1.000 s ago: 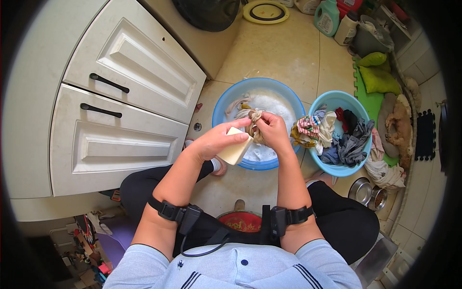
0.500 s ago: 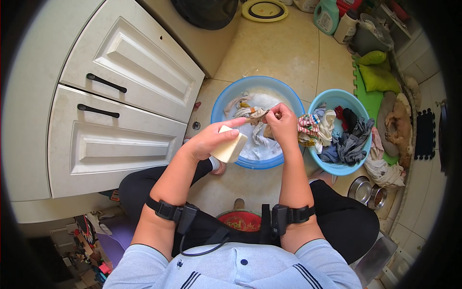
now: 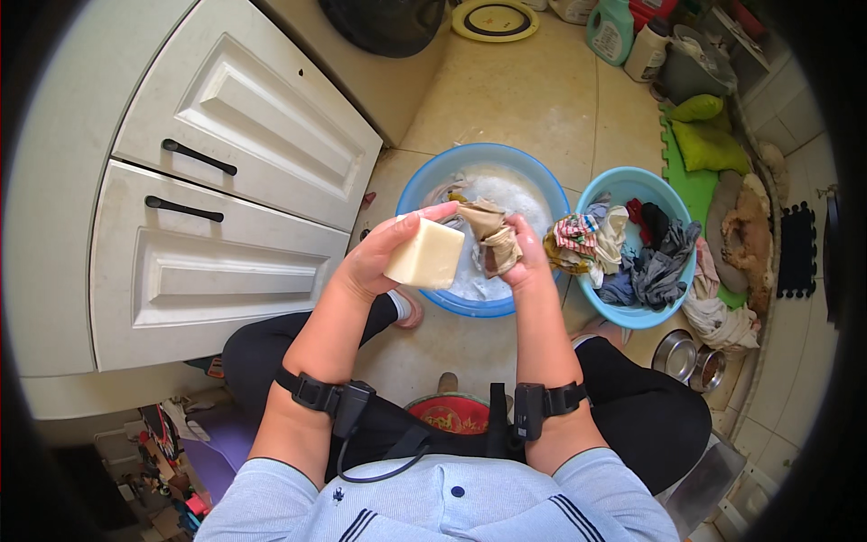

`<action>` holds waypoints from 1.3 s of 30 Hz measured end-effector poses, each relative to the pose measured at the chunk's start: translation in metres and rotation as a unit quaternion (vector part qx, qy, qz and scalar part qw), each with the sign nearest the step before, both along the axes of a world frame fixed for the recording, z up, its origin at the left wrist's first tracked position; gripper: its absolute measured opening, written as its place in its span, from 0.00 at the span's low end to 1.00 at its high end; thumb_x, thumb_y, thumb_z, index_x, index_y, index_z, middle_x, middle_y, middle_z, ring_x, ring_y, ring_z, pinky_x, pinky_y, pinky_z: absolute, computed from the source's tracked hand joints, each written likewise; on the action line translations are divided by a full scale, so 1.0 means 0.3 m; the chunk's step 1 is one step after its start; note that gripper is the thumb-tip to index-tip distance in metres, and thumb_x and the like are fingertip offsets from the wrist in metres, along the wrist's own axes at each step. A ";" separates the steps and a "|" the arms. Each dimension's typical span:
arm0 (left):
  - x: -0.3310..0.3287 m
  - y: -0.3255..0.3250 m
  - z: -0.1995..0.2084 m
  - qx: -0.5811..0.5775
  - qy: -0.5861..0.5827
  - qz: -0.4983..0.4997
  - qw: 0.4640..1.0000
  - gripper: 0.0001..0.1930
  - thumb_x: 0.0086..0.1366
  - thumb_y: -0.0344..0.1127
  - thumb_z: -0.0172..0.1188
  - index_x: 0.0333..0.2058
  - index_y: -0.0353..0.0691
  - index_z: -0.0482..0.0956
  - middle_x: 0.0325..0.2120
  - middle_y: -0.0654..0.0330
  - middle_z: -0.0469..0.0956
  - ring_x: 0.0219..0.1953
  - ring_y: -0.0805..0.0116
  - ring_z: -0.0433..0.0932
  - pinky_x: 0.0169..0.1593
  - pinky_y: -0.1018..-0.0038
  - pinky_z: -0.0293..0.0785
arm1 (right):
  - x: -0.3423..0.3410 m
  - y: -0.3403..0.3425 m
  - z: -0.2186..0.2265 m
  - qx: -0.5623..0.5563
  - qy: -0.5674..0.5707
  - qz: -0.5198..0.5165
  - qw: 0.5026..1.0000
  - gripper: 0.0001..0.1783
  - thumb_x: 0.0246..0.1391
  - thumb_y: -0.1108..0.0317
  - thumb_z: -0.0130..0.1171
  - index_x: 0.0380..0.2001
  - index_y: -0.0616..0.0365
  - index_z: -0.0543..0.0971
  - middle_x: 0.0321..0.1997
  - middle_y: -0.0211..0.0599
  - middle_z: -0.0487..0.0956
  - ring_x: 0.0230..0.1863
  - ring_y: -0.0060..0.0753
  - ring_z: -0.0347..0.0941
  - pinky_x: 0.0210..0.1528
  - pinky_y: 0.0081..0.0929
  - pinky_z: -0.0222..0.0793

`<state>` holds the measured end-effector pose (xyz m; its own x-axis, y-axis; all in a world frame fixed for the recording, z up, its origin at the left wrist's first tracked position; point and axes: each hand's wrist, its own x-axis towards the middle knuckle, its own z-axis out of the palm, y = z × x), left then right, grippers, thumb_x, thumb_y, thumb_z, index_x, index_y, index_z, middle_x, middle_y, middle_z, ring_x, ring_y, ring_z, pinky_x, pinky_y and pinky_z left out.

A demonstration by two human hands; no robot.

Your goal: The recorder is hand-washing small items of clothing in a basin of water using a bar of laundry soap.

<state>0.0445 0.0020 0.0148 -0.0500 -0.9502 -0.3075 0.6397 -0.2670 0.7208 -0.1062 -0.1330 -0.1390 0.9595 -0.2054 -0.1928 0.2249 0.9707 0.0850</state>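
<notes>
A large cream bar of soap (image 3: 428,256) is gripped in my left hand (image 3: 368,260), thumb over its upper edge. My right hand (image 3: 525,249) is closed around a brown, wet-looking sock-like cloth (image 3: 489,230), whose far end reaches toward my left fingertips. Whether those fingertips touch it I cannot tell. Both hands are above the near part of a blue basin (image 3: 415,185) of sudsy water, where other pale cloths (image 3: 452,190) lie partly under the foam.
A lighter blue basin (image 3: 591,191) at the right holds several garments, with a striped cloth (image 3: 575,233) over its rim toward the first basin. White cabinets (image 3: 244,244) stand at the left. Metal bowls (image 3: 675,355) sit at the near right, bottles (image 3: 612,32) at the far right.
The brown cloth has come up from the basin toward me, and my right hand has turned and drawn nearer with it. My left hand has tilted the soap, showing its broad face.
</notes>
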 end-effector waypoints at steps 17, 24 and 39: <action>0.013 0.052 -0.084 0.009 0.111 0.082 0.990 0.32 0.62 0.53 0.41 0.55 0.30 0.54 0.43 0.52 0.70 0.44 0.64 0.72 0.47 0.69 0.69 | 0.059 0.095 0.127 -0.009 0.051 -0.136 0.989 0.17 0.56 0.58 0.42 0.42 0.60 0.69 0.40 0.42 0.75 0.41 0.38 0.72 0.43 0.32 0.70; -0.056 -0.018 -0.059 0.069 -0.090 0.155 0.981 0.26 0.62 0.46 0.47 0.51 0.33 0.61 0.40 0.57 0.71 0.39 0.68 0.73 0.44 0.72 0.70 | 0.071 0.104 0.231 -0.293 0.225 -0.228 0.901 0.13 0.57 0.61 0.44 0.36 0.59 0.71 0.31 0.33 0.75 0.32 0.25 0.73 0.34 0.22 0.70; -0.089 -0.140 -0.043 0.014 -0.600 0.170 0.781 0.26 0.47 0.43 0.60 0.45 0.40 0.67 0.41 0.50 0.66 0.43 0.52 0.65 0.48 0.62 0.60 | 0.109 0.176 0.307 -0.298 0.306 -0.153 0.891 0.18 0.57 0.57 0.43 0.37 0.62 0.72 0.37 0.36 0.74 0.37 0.27 0.72 0.37 0.25 0.67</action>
